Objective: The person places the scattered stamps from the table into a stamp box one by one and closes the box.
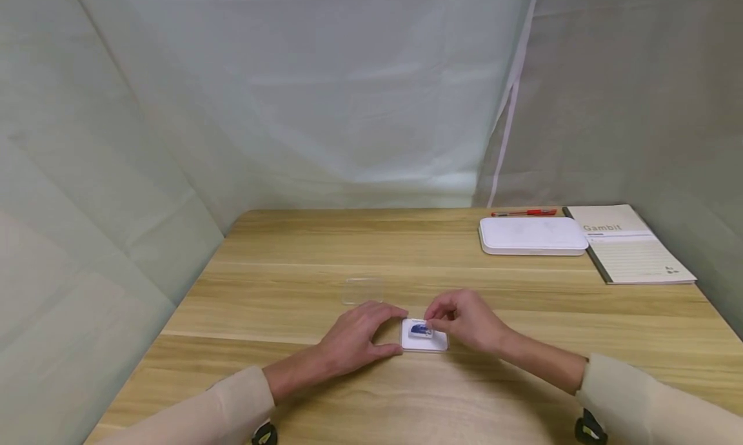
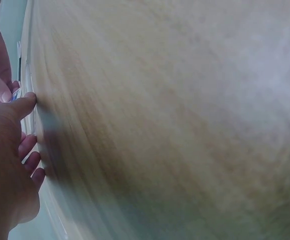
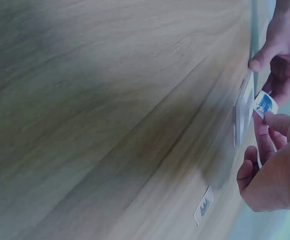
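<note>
My right hand [image 1: 467, 319] pinches a small white sticker with a blue picture [image 3: 265, 103] between thumb and forefinger. It hangs tilted over a flat white rectangular case [image 1: 426, 344] with a clear rim, which lies on the table. At the case's left end, my left hand [image 1: 354, 338] holds it, forefinger at the far corner and thumb at the near one. The left wrist view shows the thumb [image 2: 27, 103] right at the case's near edge. A second small white piece with a dark picture [image 3: 203, 205] lies flat on the wood in the right wrist view.
A thin clear plastic piece [image 1: 362, 291] lies beyond my left hand on the wooden table [image 1: 278, 251]. At the back right are a white box [image 1: 533, 233], a red pen [image 1: 525, 213] and a notepad [image 1: 635, 245]. Pale cloth walls [image 1: 360, 97] stand around the table.
</note>
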A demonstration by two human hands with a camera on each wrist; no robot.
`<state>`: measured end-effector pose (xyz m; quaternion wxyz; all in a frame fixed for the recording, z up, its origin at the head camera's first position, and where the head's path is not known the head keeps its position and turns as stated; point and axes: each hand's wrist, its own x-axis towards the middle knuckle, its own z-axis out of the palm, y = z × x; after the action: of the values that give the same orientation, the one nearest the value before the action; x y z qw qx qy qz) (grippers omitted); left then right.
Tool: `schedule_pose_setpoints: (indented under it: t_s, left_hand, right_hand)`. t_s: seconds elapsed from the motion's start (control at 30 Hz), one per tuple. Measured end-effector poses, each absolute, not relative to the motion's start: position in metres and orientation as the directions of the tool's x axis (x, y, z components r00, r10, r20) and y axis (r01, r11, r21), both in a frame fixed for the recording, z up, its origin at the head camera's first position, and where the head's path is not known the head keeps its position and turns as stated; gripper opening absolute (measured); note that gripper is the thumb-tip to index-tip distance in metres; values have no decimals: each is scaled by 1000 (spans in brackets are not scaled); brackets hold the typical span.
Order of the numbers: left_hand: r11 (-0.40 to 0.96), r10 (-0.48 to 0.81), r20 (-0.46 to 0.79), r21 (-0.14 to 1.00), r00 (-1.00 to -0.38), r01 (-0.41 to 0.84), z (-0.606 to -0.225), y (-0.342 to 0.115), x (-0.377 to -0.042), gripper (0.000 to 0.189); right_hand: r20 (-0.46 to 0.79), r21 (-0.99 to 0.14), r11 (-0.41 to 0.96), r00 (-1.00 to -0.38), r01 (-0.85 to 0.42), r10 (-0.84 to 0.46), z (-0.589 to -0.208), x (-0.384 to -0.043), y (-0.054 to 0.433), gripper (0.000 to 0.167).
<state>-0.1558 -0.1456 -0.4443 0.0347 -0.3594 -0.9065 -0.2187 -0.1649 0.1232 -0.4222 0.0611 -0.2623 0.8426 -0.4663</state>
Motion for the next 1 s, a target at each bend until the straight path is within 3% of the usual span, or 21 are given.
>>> schedule_pose_setpoints:
  t_s: [1.0]
  left_hand:
    - [650,639,205,371,-742,663,-442,-144,-155,59]
  right_hand:
    - [146,-764,520,-887,-382,-438,-433,-160,108,7]
